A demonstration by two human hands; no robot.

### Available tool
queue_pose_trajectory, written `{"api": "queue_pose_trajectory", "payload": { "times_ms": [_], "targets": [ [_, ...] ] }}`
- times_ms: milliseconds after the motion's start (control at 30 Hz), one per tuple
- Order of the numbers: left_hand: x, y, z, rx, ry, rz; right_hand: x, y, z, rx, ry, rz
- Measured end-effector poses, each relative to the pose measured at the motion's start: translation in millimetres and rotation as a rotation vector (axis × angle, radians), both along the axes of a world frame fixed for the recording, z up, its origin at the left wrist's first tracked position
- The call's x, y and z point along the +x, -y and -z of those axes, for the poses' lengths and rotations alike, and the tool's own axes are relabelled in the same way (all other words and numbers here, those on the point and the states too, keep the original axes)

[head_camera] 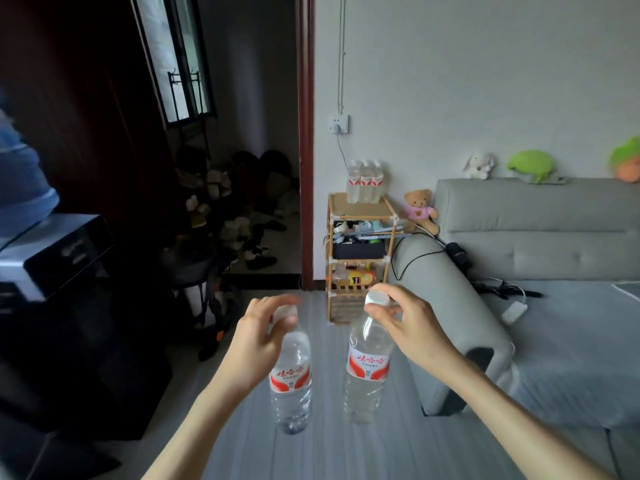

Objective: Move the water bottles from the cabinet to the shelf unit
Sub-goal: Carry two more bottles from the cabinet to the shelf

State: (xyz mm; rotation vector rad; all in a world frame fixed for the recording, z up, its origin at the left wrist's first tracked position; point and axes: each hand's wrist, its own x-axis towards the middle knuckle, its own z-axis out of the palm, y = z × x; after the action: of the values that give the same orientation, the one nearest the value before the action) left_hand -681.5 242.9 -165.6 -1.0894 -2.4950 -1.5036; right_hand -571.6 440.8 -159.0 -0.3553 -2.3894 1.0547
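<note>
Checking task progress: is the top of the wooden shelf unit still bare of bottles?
No, three water bottles already stand together on top of the shelf unit by the wall.

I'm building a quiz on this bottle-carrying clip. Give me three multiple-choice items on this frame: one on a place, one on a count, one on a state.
1. Where do the already placed bottles stand?
A. on the sofa
B. on top of the shelf unit
C. on the floor

2. How many bottles stand there?
A. one
B. three
C. five

3. How is the right hand's bottle held?
A. by the cap, hanging
B. around the label
C. lying across the palm

Answers:
1 B, the placed bottles stand on the shelf unit.
2 B, three caps show side by side.
3 A, the right hand pinches the cap of its bottle, as the left hand does its bottle.
</note>
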Motion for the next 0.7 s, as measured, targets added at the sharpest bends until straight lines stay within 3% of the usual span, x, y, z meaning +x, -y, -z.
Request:
{"api": "queue_pose_trajectory", "payload": {
  "times_ms": [300,700],
  "targets": [
    [-199.7,-117.2,2.0,-0.015,0.035,0.135,-180.7,-100.5,5.8,-0.056,0.029,0.059],
    [-380.4,-307.1,10.8,-0.05,0.063,0.182,-343.3,-287.5,18.1,0.05,0.117,0.133]
  ]
}}
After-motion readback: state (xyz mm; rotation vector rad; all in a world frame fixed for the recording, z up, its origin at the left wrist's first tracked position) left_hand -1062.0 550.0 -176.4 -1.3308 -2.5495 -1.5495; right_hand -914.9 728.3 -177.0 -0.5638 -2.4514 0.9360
